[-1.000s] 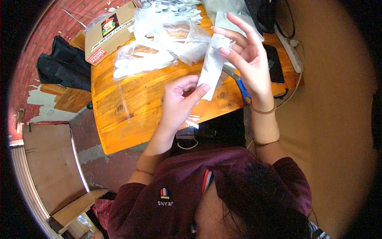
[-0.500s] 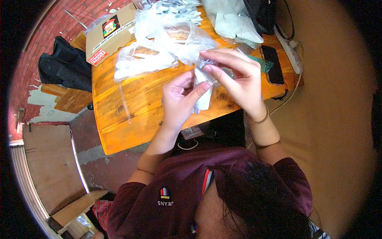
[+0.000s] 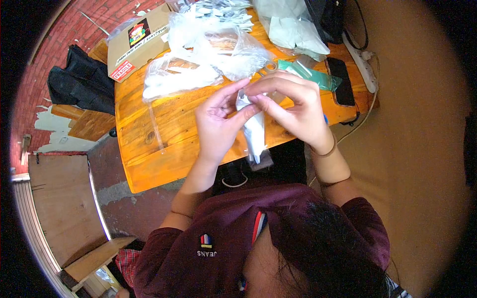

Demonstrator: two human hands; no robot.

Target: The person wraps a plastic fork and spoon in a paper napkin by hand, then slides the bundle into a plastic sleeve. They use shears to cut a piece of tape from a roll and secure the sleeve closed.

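A narrow clear plastic packet with something white in it [image 3: 255, 134] hangs down between my hands, past the table's front edge. Its upper end is pinched by my left hand [image 3: 218, 121], thumb against fingers. My right hand [image 3: 298, 107] also grips that upper end, with curled fingers and thumb that partly hide it. What exactly is inside the packet cannot be made out. Just beyond my right fingers lies a green plastic piece [image 3: 318, 78], beside a small ring-shaped handle [image 3: 271, 65].
Clear plastic bags with white contents [image 3: 184, 74] lie on the wooden table [image 3: 144, 164]. Behind them are a cardboard box [image 3: 141, 42] and a heap of small packets [image 3: 218, 14]. A phone [image 3: 340, 82] and a white power strip [image 3: 360, 64] are at the right.
The packet now hangs lower and straighter between my hands. My right hand has come down and its fingers have curled in, uncovering the green piece and the ring-shaped handle.
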